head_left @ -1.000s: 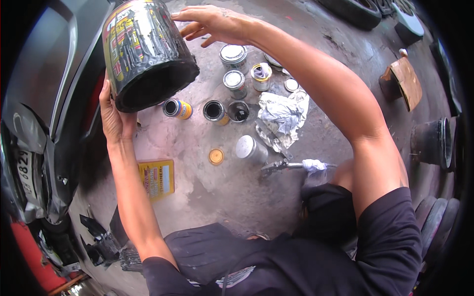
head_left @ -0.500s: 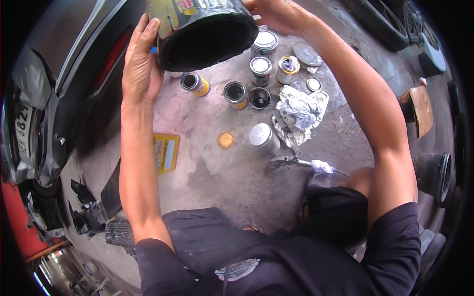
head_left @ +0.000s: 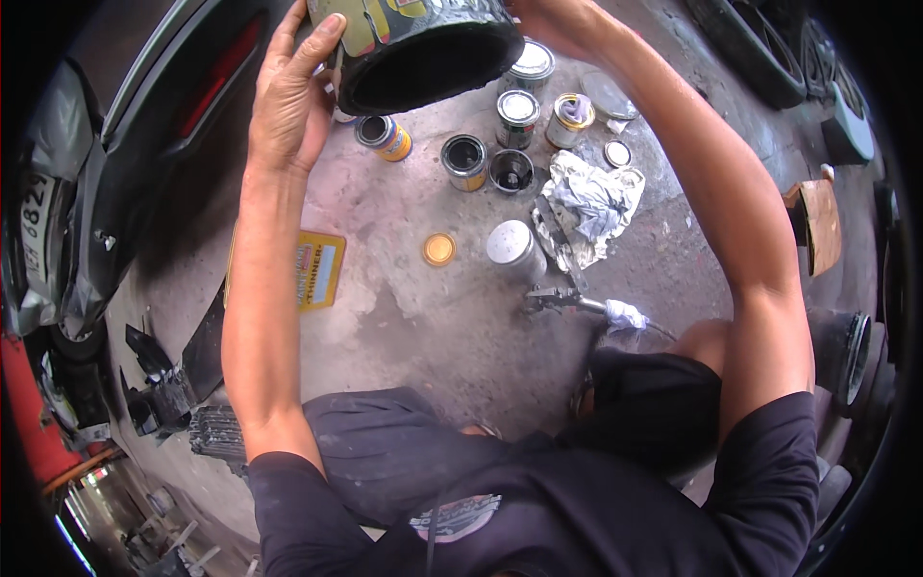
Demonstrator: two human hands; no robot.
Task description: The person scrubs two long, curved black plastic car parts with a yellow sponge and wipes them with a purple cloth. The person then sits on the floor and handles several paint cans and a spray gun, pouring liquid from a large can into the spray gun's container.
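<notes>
Both my hands hold up a large dark bucket (head_left: 428,72) at the top of the view. It is tilted, its black round end toward me, and yellow-green markings show on its side. My left hand (head_left: 290,101) is wrapped on its left side, thumb upward along the wall. On the opposite side, my right hand (head_left: 567,27) grips it; those fingers are partly hidden behind the bucket and cut by the frame edge. Below, on the concrete floor, stand a blue-and-yellow can (head_left: 386,140), an open can with dark contents (head_left: 465,162) and a cup of black liquid (head_left: 511,172).
Closed tins (head_left: 517,117), a crumpled white rag (head_left: 591,207), an orange lid (head_left: 439,250) and a silver-topped canister (head_left: 514,248) lie around, beside a spray gun (head_left: 562,300) with a hose. A yellow thinner tin (head_left: 322,274) lies left, near a car bumper (head_left: 144,163).
The bucket and both hands have shifted up and slightly right in view. The things on the floor sit a little higher in the picture, as the view has shifted.
</notes>
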